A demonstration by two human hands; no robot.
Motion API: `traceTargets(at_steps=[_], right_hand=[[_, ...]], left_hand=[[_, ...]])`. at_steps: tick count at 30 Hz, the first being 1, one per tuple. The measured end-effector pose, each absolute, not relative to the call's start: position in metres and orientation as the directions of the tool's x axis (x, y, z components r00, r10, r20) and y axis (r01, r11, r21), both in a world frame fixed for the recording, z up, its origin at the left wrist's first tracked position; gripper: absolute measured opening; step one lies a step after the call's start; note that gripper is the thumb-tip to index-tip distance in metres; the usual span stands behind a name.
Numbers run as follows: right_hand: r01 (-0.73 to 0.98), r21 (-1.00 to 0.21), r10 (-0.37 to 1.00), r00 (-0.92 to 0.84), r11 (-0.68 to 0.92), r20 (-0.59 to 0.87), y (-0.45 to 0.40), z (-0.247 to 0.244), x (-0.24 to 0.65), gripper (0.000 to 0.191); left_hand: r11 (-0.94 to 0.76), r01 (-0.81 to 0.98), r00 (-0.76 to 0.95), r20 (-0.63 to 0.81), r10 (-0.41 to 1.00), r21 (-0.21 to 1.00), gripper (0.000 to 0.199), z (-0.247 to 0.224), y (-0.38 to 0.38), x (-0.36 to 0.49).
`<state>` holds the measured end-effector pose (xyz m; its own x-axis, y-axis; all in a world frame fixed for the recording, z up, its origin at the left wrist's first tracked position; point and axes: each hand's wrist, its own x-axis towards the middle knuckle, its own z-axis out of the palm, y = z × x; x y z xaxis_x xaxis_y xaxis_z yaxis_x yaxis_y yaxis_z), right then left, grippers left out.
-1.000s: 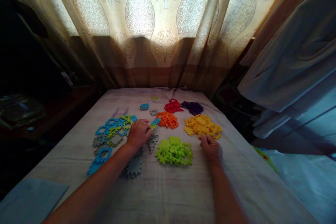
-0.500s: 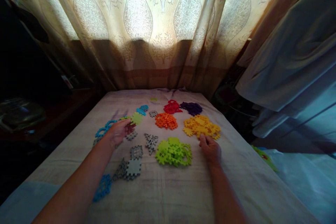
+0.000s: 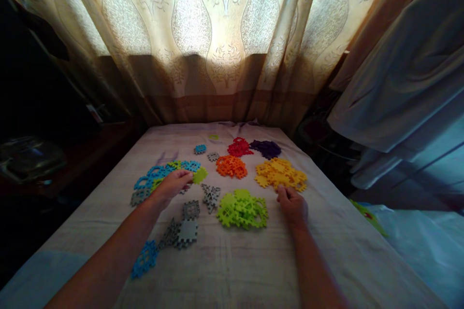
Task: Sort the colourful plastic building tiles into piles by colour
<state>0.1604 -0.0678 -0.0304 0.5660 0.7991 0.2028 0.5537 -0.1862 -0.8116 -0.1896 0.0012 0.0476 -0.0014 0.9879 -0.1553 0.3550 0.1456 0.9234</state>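
A lime-green toothed building piece (image 3: 200, 175) is pinched between the thumb and fingers of my left hand (image 3: 174, 184). That hand is over the near edge of a spread of blue pieces (image 3: 155, 172) with some green ones among them, and it covers part of the grey pieces below. My right hand (image 3: 293, 206) rests on the cloth with curled fingers, touching the near edge of a yellow pile of pieces (image 3: 280, 173). Whether its fingers hold anything is hidden. Between the hands are a lime-green pile (image 3: 242, 210) and grey pieces (image 3: 210, 197).
Beyond are an orange pile (image 3: 232, 167), a red pile (image 3: 239, 147), a dark purple pile (image 3: 266, 148) and a small blue stack (image 3: 200, 148). More grey pieces (image 3: 187, 231) and a blue piece (image 3: 145, 258) lie near my left forearm. A curtain (image 3: 224, 67) hangs behind the cloth-covered surface.
My left hand has moved right with the green piece, uncovering more of the blue and green spread. One blue piece no longer lies by the small blue stack. My right hand stays put.
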Motion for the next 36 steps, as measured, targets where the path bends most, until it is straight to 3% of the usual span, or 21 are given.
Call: traceTargets(at_steps=[11,15,19,28,36], right_hand=[[0.547,-0.822,0.795,0.564,-0.159,0.222,-0.067,-0.029,0.159,0.052],[0.551,-0.82,0.792,0.566,-0.156,0.229,-0.067,-0.03,0.16,0.054],[0.545,-0.821,0.795,0.568,-0.168,0.214,-0.067,-0.031,0.161,0.054],[0.541,-0.809,0.805,0.572,-0.228,0.156,-0.067,-0.033,0.163,0.047],[0.557,-0.8,0.815,0.557,-0.225,0.158,-0.067,-0.034,0.164,0.049]], left_hand=[[-0.332,0.547,0.37,0.134,0.919,0.769,0.011,0.031,-0.041,-0.085],[-0.468,0.664,0.447,0.192,0.874,0.583,0.02,0.024,-0.034,-0.105],[-0.583,0.739,0.579,0.124,0.806,0.338,0.023,0.01,-0.028,-0.136],[-0.456,0.864,0.443,0.108,0.89,0.214,0.019,0.018,-0.022,-0.177],[-0.21,0.973,0.197,0.132,0.972,0.098,0.021,0.031,0.018,-0.229]])
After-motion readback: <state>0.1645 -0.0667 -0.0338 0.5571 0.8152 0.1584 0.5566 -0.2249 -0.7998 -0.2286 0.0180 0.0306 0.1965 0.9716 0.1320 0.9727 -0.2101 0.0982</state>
